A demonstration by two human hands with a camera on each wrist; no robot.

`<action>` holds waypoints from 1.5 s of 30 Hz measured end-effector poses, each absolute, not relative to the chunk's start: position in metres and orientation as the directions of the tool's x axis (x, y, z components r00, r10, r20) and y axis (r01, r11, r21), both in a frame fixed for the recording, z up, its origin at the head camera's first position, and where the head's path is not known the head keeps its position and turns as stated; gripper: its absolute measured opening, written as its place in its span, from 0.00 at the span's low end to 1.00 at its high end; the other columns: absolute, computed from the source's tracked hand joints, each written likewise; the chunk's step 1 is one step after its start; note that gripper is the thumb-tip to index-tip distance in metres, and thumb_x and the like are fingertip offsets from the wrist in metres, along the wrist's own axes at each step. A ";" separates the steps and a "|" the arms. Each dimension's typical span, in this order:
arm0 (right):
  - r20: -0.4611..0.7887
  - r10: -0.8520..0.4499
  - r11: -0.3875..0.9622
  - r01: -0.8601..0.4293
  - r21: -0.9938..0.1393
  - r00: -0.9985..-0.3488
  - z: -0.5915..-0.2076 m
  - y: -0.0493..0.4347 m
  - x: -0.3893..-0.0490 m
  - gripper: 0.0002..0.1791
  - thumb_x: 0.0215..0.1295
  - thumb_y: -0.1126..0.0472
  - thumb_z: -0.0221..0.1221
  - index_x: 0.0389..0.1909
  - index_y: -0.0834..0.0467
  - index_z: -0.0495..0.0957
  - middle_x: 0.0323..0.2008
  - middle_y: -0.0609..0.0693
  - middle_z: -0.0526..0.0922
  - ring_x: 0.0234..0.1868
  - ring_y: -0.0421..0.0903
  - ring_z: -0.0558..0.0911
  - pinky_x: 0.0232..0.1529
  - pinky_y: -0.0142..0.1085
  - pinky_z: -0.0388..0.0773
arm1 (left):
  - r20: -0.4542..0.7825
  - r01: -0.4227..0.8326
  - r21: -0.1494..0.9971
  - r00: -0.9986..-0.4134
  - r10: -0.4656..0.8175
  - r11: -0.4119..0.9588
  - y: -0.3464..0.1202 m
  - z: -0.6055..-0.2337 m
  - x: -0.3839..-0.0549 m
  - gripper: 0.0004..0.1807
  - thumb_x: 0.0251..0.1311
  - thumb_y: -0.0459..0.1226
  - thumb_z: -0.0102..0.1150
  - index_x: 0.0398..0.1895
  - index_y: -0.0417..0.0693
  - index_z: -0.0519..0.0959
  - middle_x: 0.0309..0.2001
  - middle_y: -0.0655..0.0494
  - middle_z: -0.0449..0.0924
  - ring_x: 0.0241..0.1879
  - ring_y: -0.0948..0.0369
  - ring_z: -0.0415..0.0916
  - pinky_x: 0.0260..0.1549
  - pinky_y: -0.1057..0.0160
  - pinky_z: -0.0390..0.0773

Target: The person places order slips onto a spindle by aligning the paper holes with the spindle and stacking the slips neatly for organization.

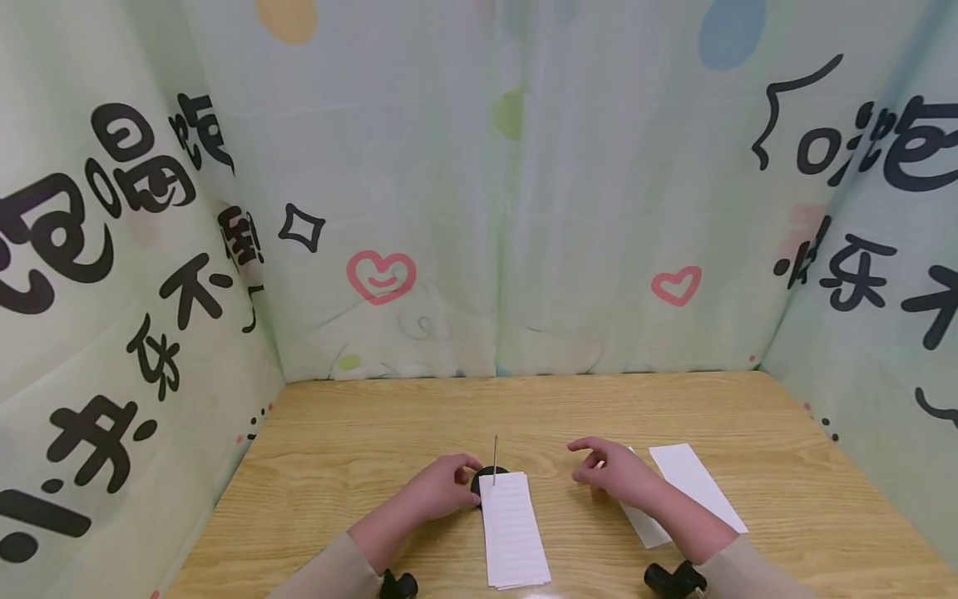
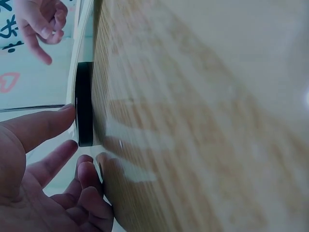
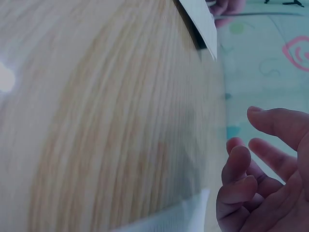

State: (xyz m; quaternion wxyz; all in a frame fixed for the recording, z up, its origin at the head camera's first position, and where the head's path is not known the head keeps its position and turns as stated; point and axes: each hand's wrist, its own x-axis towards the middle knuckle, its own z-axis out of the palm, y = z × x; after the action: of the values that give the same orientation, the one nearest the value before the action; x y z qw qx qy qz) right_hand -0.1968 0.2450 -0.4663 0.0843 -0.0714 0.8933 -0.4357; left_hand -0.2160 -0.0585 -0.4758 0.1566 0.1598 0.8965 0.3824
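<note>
A receipt spike stands on the table, its round black base (image 1: 476,482) partly under a stack of lined paper slips (image 1: 516,532). The thin metal spike (image 1: 495,453) rises through the top end of the slips. My left hand (image 1: 443,485) holds the base at its left edge, with thumb (image 2: 60,116) and forefinger against the rim in the left wrist view. To the right, my right hand (image 1: 615,472) hovers over the table with fingers loosely bent and nothing in them. The right wrist view also shows that hand (image 3: 270,179) holding nothing.
Under and beside the right forearm lie more white paper slips (image 1: 696,482), one partly hidden by the arm. The wooden table (image 1: 359,424) is enclosed at the back and sides by a printed curtain (image 1: 449,208).
</note>
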 end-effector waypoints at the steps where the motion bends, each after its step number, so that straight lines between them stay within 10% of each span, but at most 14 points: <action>1: -0.093 -0.186 0.616 -0.042 -0.787 -0.978 -0.465 0.249 -0.197 0.25 0.62 0.63 0.66 0.60 0.63 0.75 0.30 0.49 0.77 0.26 0.47 0.74 0.24 0.34 0.69 | -0.161 0.166 0.735 -0.900 0.406 0.657 -0.059 -0.476 -0.216 0.21 0.54 0.33 0.72 0.52 0.47 0.79 0.40 0.51 0.75 0.40 0.54 0.70 0.43 0.50 0.72; 45: -0.189 -0.036 0.894 0.053 -0.445 -0.981 -0.463 0.311 -0.208 0.30 0.57 0.58 0.70 0.57 0.68 0.74 0.40 0.60 0.81 0.37 0.51 0.76 0.41 0.49 0.74 | -0.200 0.126 0.722 -0.903 0.380 0.681 -0.057 -0.478 -0.217 0.22 0.55 0.35 0.72 0.53 0.51 0.79 0.42 0.52 0.74 0.40 0.53 0.70 0.44 0.49 0.72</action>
State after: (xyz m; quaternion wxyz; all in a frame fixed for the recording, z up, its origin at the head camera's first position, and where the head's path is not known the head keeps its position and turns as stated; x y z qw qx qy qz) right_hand -0.2081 0.3113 -0.4627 0.0963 0.0043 0.9683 -0.2304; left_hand -0.2166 -0.0571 -0.4784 0.1693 0.1404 0.9009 0.3741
